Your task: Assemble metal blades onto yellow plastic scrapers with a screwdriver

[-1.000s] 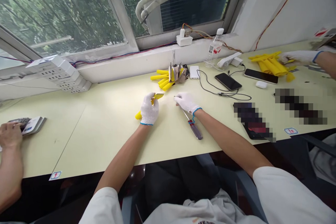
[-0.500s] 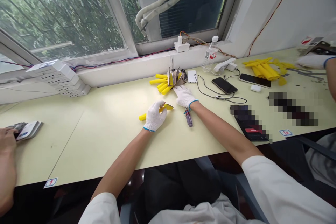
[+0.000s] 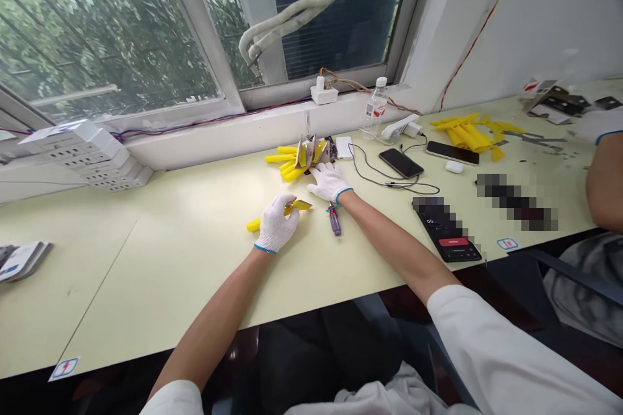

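Yellow tube (image 3: pixel 252 226) in the left hand (image 3: pixel 276 224)

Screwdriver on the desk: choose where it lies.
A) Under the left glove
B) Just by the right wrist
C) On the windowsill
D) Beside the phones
B. The purple-handled screwdriver lies on the desk just below the wrist of the right hand, apart from the left glove and the phones.

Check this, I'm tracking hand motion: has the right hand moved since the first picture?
Yes, the right hand has moved forward, closer to the white power bank.
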{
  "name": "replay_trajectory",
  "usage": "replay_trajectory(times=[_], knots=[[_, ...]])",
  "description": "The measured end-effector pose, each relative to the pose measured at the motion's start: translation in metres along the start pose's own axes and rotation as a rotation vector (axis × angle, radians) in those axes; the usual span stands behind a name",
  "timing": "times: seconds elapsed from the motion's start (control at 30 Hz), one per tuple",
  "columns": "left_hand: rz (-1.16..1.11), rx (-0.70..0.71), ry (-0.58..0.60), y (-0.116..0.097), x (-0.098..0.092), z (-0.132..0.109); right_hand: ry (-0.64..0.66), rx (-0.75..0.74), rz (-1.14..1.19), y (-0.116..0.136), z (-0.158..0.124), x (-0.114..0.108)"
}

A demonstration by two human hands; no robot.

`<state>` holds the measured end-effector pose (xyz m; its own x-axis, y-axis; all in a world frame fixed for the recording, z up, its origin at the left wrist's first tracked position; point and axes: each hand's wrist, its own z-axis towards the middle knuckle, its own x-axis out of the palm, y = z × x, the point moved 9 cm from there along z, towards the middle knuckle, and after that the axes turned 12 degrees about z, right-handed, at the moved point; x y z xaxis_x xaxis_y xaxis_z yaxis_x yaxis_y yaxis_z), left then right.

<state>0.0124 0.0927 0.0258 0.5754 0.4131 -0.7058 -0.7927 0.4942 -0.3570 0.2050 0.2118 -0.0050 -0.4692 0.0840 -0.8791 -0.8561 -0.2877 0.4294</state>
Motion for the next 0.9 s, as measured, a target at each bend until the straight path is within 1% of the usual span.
replay_trajectory(times=[0.13,0.3,0.43,0.67,0.9], knots=[[-0.009,0.014,-0.01,0.0,0.0,0.0,0.021,0.027,-0.026,-0.002,0.003,0.001],[0.013,0.019,-0.007,-0.001,0.0,0.002,0.014,0.001,0.033,0.002,0.003,-0.004],[0.01,0.013,0.007,-0.001,0.0,0.001,-0.009,0.038,0.101,0.003,0.001,-0.01],[-0.006,0.033,-0.003,-0.004,-0.002,0.001,-0.067,0.018,0.142,0.011,-0.004,-0.017],[-0.034,-0.009,0.011,0.005,-0.006,0.003,-0.12,-0.018,0.193,0.011,-0.003,-0.017]])
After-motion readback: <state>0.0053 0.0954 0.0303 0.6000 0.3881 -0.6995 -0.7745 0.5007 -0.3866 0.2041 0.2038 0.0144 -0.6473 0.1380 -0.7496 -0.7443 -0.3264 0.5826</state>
